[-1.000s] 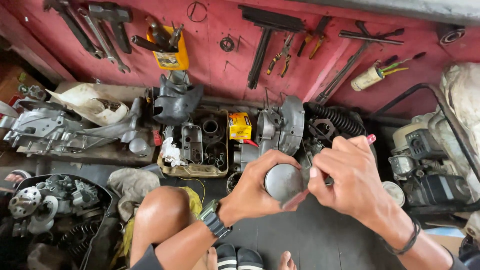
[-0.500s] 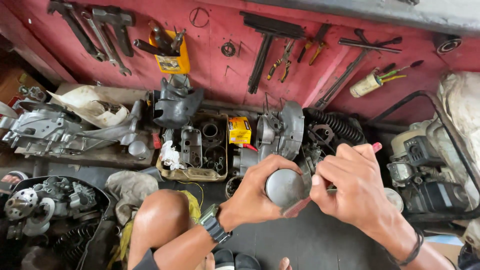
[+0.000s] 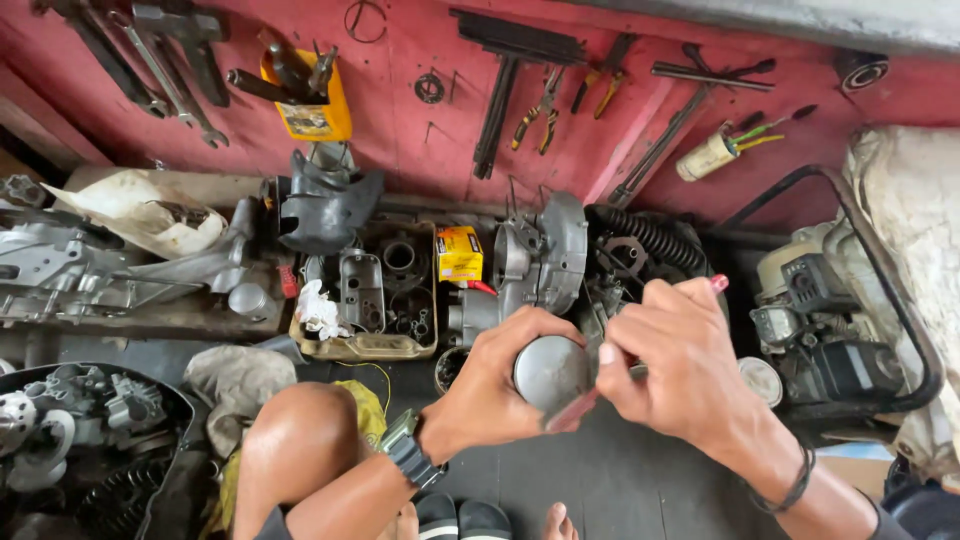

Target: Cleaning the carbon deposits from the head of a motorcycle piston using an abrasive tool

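My left hand (image 3: 500,385) is wrapped around a round grey metal piston (image 3: 550,372), holding it above the dark floor mat. My right hand (image 3: 670,365) presses against the piston's right side and grips a thin tool with a red tip (image 3: 718,283) that sticks out above the knuckles. A watch sits on my left wrist and a dark band on my right wrist. My bare knee (image 3: 300,440) is below left of the hands.
An engine casing (image 3: 545,255) stands just behind the hands, next to a yellow box (image 3: 459,252) and a tray of engine parts (image 3: 375,345). Tools hang on the red wall (image 3: 400,140). A small generator (image 3: 840,320) sits at right; more engine parts lie at left.
The hands stay together on the piston; my right hand has shifted slightly up and closer over it. The view has moved a little.
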